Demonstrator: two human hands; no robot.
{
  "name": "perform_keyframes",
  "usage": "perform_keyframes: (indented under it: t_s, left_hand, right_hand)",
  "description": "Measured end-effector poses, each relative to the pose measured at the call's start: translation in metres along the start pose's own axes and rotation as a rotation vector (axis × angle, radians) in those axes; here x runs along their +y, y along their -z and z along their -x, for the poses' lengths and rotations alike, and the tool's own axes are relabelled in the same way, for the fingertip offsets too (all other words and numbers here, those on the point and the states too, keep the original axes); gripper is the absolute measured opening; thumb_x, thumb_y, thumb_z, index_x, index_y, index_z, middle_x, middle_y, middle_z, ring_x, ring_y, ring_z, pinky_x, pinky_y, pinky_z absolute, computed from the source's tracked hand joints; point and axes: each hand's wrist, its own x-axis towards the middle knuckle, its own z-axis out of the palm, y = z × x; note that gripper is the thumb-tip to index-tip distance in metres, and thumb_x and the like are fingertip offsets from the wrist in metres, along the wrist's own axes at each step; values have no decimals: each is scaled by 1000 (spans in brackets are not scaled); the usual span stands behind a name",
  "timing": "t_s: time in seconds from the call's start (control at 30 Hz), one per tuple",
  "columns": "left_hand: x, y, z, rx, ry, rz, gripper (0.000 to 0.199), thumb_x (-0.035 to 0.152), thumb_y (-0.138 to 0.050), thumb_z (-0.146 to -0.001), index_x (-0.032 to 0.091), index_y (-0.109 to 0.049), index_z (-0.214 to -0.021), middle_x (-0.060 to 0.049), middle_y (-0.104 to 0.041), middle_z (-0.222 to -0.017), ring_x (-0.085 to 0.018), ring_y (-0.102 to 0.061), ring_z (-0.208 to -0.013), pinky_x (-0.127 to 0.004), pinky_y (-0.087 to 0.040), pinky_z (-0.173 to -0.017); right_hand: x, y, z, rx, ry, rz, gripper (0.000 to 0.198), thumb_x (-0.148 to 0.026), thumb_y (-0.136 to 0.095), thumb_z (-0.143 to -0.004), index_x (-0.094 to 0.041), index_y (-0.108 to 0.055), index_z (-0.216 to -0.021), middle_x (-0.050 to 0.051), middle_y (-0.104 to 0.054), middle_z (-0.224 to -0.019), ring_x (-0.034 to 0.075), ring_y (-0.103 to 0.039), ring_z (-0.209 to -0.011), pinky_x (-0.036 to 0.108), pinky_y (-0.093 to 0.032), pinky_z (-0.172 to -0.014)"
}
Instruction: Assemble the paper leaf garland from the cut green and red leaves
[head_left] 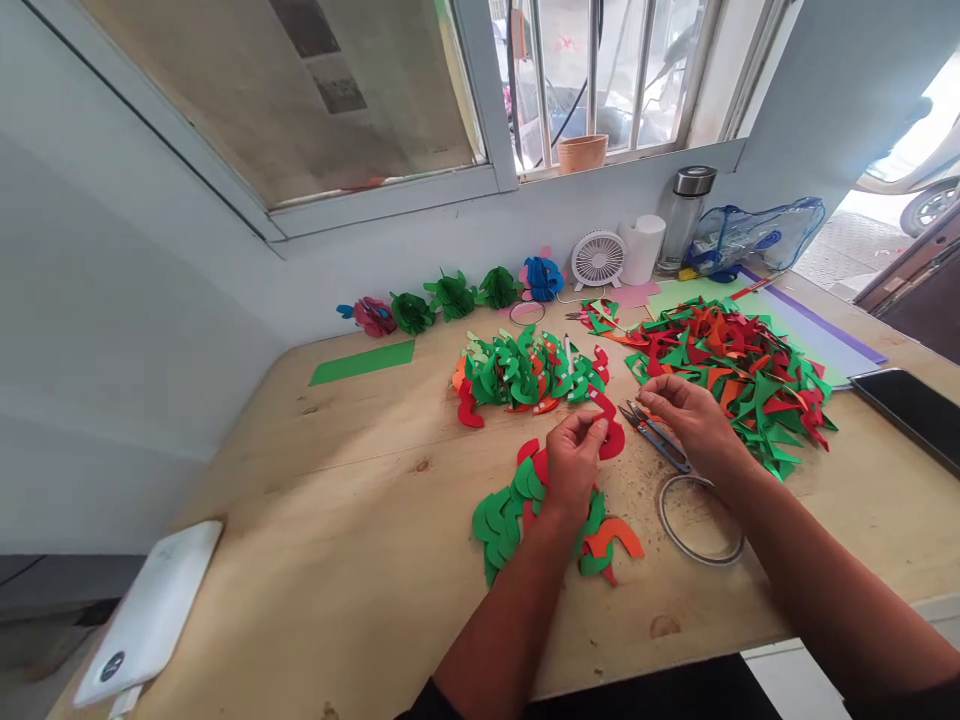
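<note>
Pinched in my left hand (576, 455) is a red curved paper piece (613, 438) with a small white patch near its upper end. My right hand (694, 420) is closed at the fingertips, to the right of that piece; anything between them is too small to make out. Thread snips (658, 440) lie on the table just below my right hand. Under and around my left hand spreads a pile of green, red and orange curved paper pieces (499, 520). Beyond it is another pile of curved pieces with white patches (517, 365). A tape roll (666, 520) lies beside my right forearm.
A heap of red and green paper scraps (742, 350) covers the right side. Paper figures (452, 295), a small fan (598, 260) and a glass bottle (681, 225) stand along the wall. A phone (911, 410) lies at right, a white device (154, 610) at the left edge.
</note>
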Motion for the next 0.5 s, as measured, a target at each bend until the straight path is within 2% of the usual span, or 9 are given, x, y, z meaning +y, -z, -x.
perform_keyframes:
  t_s: [0.13,0.27,0.5]
  left_hand:
    - [5,3,-3,107,45,106,22,33,-70,-65,15,-68,-76,0,-64,-69,-10,-56,-61,-21,-46,-61]
    - [9,2,-2,101,53,142,21,32,-71,-65,14,-69,-75,-2,-65,-69,-10,-57,-61,-22,-46,-60]
    - [8,2,-1,87,87,149,23,32,-71,-63,13,-68,-76,-1,-64,-66,-10,-57,-58,-22,-46,-58]
  right_hand:
    - [-10,-14,13,-126,-6,-109,27,-46,-63,-74,-19,-57,-76,5,-64,-87,17,-58,-80,30,-48,-72]
    - [-10,-25,19,-247,-20,-101,27,-47,-61,-76,-20,-56,-75,4,-63,-78,19,-58,-80,32,-48,-72]
    - [-1,-28,18,-190,-6,-44,27,-47,-61,-76,-20,-59,-73,2,-62,-72,16,-56,-68,30,-46,-64]
